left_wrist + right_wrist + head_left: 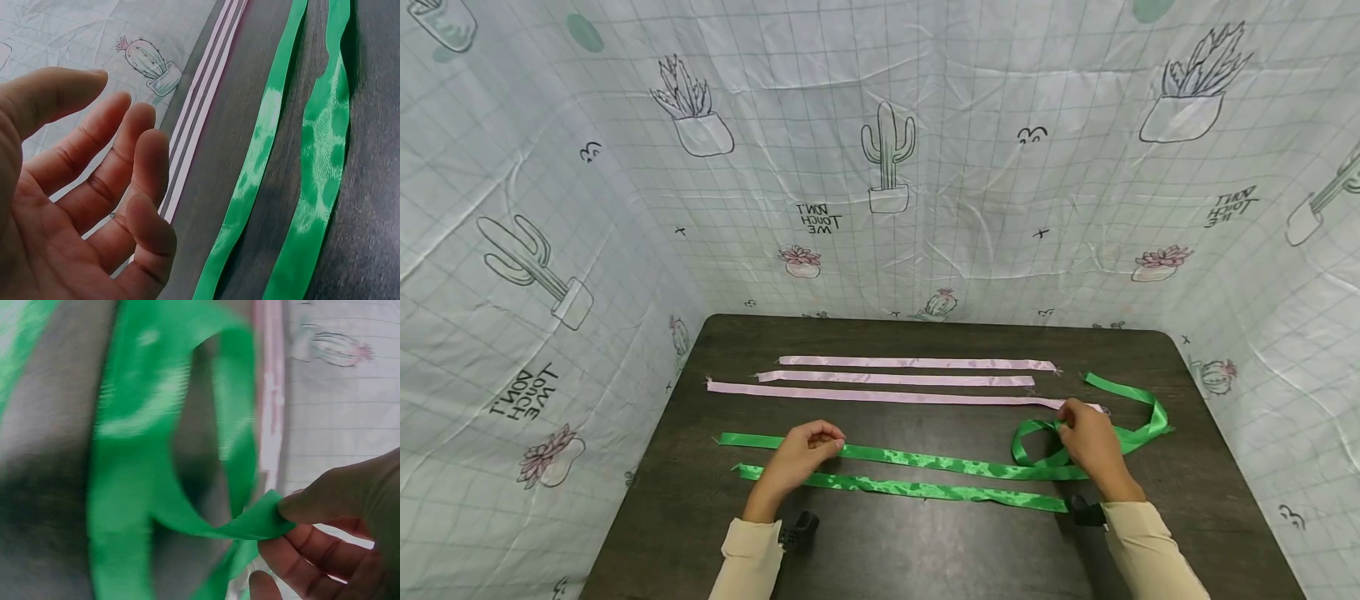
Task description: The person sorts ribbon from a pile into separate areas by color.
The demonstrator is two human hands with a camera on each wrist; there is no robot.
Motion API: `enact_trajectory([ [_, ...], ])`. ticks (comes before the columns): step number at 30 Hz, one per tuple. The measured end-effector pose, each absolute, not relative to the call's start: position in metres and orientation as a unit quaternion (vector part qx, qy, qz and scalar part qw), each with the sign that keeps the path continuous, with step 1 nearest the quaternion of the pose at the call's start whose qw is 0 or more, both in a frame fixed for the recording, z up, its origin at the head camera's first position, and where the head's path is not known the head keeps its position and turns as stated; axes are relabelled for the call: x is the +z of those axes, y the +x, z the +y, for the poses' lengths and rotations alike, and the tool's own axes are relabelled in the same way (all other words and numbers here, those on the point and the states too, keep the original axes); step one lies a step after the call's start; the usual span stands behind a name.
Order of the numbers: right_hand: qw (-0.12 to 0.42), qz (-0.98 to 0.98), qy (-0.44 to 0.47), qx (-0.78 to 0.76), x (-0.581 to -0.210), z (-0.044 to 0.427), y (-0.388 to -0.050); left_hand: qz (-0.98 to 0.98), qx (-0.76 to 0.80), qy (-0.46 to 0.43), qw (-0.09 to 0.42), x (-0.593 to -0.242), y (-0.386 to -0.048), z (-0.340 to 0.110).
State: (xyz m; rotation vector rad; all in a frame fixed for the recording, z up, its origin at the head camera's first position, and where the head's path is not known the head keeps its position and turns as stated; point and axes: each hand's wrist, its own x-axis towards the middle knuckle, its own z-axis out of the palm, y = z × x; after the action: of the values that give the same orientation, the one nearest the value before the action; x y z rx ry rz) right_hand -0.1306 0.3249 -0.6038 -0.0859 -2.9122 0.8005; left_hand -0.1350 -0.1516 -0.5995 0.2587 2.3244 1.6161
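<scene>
In the head view, my right hand (pixel 1092 443) is over the right side of the dark table. Its thumb and fingers pinch a green ribbon (pixel 253 520), which curls into a loop beside the hand; a loose tail (pixel 1146 400) bends round farther right. Above the straight upper green ribbon (pixel 940 462) hovers my left hand (pixel 801 458), loosely bent, with nothing between thumb and fingers in the left wrist view. Nearer me lies a second straight green ribbon (pixel 917 487). Whether the loop belongs to the upper ribbon I cannot tell, as the right hand hides part of it.
Three pink ribbons lie roughly parallel toward the back: a far one (pixel 917 362), a middle one (pixel 895 379) and a near one (pixel 887 395), whose right end passes by my right hand. Cloth (pixel 970 183) with cactus drawings hangs behind and beside the table (pixel 880 550).
</scene>
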Motion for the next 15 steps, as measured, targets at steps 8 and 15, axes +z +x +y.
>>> enact_trajectory([
  [8,0.105,-0.944,-0.032,0.312,-0.562,0.323,-0.124,0.805,0.566,0.103,0.145,-0.597,-0.135,-0.14],
  [15,0.103,-0.922,-0.007,0.374,-0.535,0.32,-0.117,0.802,0.558,0.141,0.163,-0.593,-0.142,-0.111],
])
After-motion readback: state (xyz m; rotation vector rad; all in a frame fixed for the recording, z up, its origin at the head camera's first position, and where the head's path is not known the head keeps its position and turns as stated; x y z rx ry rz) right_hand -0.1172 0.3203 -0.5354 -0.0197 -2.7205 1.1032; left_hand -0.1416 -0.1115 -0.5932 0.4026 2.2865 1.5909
